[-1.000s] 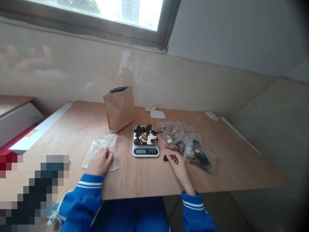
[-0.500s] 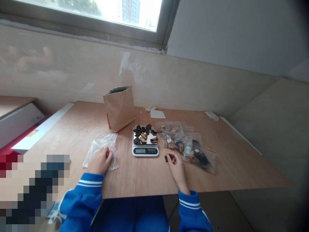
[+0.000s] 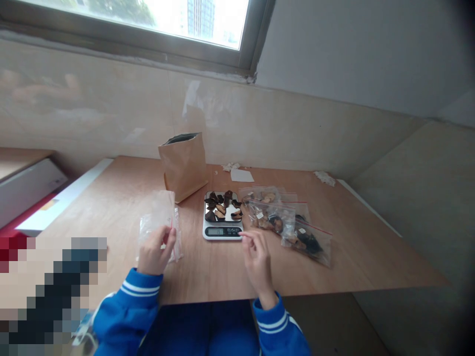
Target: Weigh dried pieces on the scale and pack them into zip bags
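Note:
A clear zip bag (image 3: 156, 210) is pinched at its red-lined edge in my left hand (image 3: 155, 249), with its upper part standing up from the table. My right hand (image 3: 257, 254) hovers at the front right corner of a white digital scale (image 3: 223, 232). Its fingers are bent forward and the index finger points left over the scale's edge; whatever they hold is hidden. Several dark brown, curled dried pieces (image 3: 220, 208) lie on the scale's shiny plate. To the right, filled zip bags (image 3: 309, 242) overlap, with dark and tan dried pieces inside.
An open brown paper bag (image 3: 184, 165) stands behind the scale to the left. A white paper slip (image 3: 242, 175) and crumpled scraps (image 3: 325, 178) lie along the back of the wooden table (image 3: 208, 282). The wall rises directly behind it.
My right hand has moved left to the scale's corner, and the dark piece it pinched is out of sight. My left hand has raised the clear bag's upper part.

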{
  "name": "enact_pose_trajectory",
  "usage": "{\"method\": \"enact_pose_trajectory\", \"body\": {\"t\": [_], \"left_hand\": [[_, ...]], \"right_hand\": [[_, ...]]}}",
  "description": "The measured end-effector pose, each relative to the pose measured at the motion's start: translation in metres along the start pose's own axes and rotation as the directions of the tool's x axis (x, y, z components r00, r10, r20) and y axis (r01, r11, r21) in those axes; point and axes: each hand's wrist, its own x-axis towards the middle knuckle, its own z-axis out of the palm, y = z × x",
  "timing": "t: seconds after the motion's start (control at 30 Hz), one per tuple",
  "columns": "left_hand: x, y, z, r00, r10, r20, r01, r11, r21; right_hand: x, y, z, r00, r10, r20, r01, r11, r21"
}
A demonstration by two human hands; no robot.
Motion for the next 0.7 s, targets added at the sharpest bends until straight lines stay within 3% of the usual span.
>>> {"method": "enact_pose_trajectory", "body": {"t": [0.07,0.13,0.2,0.27,0.33,0.43,0.53,0.63,0.7], "left_hand": [[0.001,0.022,0.000,0.982,0.176,0.066,-0.169,0.981,-0.099],[0.001,0.042,0.002,0.936,0.318,0.150,-0.289,0.939,-0.188],[0.000,0.054,0.005,0.908,0.371,0.194,-0.315,0.911,-0.265],[-0.001,0.058,0.007,0.949,0.269,0.166,-0.202,0.919,-0.338],[0.001,0.058,0.007,0.998,0.015,0.055,0.010,0.898,-0.439],[0.013,0.061,0.004,0.945,-0.324,-0.050,0.234,0.771,-0.592],[0.032,0.067,0.002,0.913,-0.404,-0.047,0.294,0.737,-0.609],[0.053,0.068,0.002,0.921,-0.390,-0.008,0.322,0.772,-0.548],[0.066,0.063,0.003,0.926,-0.377,0.035,0.343,0.796,-0.499]], "right_hand": [[0.000,-0.032,0.014,0.983,-0.050,0.178,0.029,0.992,0.119],[0.003,-0.054,0.027,0.951,-0.088,0.297,0.034,0.983,0.183],[0.008,-0.060,0.033,0.936,-0.087,0.342,0.021,0.981,0.192],[0.015,-0.054,0.032,0.941,-0.044,0.336,-0.017,0.984,0.178],[0.025,-0.041,0.025,0.947,0.023,0.321,-0.088,0.978,0.189],[0.043,-0.023,0.009,0.911,0.059,0.408,-0.149,0.970,0.192],[0.062,-0.009,0.000,0.883,-0.043,0.467,-0.011,0.994,0.112],[0.082,0.008,0.001,0.937,-0.138,0.322,0.160,0.986,-0.043],[0.093,0.023,0.007,0.943,-0.141,0.302,0.195,0.968,-0.156]]}}
